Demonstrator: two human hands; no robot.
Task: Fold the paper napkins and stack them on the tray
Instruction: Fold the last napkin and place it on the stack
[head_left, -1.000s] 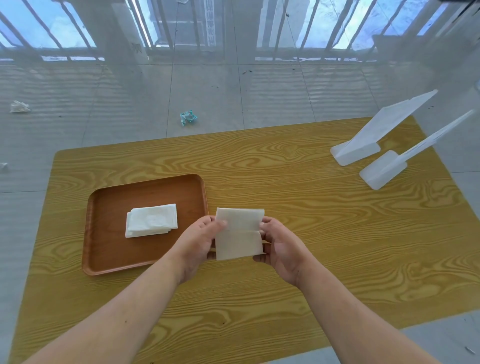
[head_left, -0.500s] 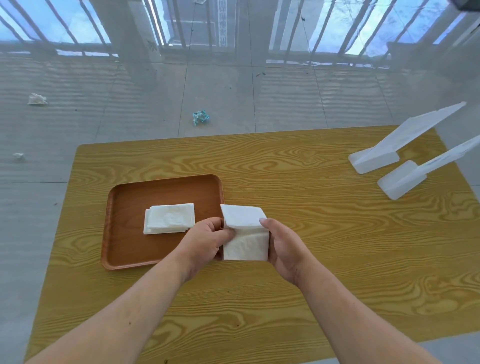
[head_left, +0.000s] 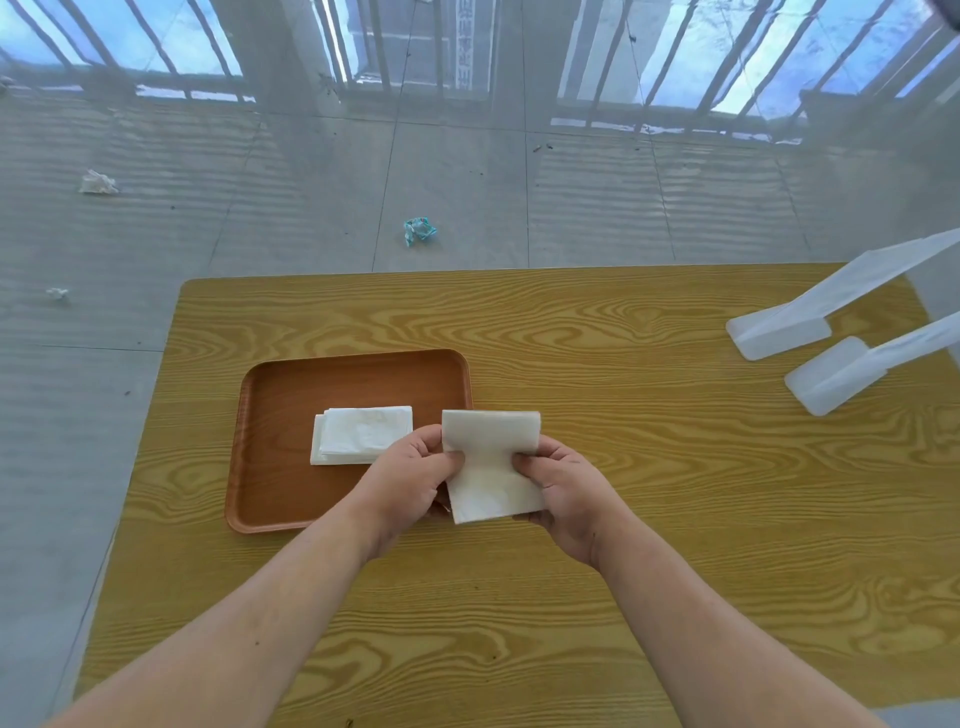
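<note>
A white paper napkin (head_left: 488, 467) is held just above the wooden table, right of the tray. Its upper part is bent over toward me along a fold near the top. My left hand (head_left: 410, 473) pinches its left edge and my right hand (head_left: 563, 488) pinches its right edge. The brown tray (head_left: 280, 483) lies on the table to the left, and a small stack of folded napkins (head_left: 361, 434) rests near its middle. My left hand covers the tray's near right corner.
Two white plastic stands (head_left: 810, 317) (head_left: 857, 369) sit at the table's far right. The table (head_left: 649, 467) ends close behind the tray. Crumpled scraps (head_left: 420, 230) (head_left: 97, 183) lie on the grey floor beyond.
The napkin's top flap has come further over and its fold has squared up between both hands. The view has shifted, so the tray and table sit further right in the frame.
</note>
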